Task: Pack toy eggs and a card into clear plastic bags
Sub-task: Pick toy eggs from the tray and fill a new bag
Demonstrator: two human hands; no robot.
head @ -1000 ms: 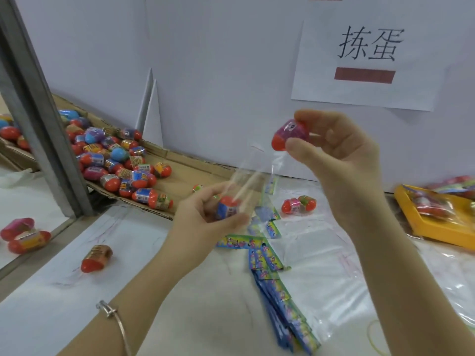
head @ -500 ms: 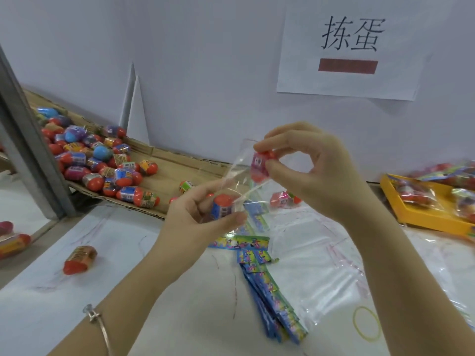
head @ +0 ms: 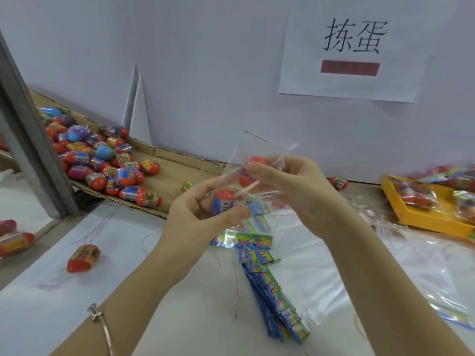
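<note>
The right hand (head: 290, 194) has lowered its pinched egg (head: 253, 173) into the bag (head: 257, 150), which the left hand (head: 203, 217) grips around a first egg (head: 224, 201); a card (head: 241, 240) likely comes next

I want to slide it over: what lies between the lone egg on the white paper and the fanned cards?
In the head view, the left forearm crosses between the lone egg and the fanned cards; otherwise only pen-marked white paper.

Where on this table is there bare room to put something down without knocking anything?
Best: the white table between the lone toy egg and the fanned cards. Also the bare cardboard tray floor, right of the egg pile, along the wall. Crowded: the right side, with clear bags and the yellow tray.
</note>
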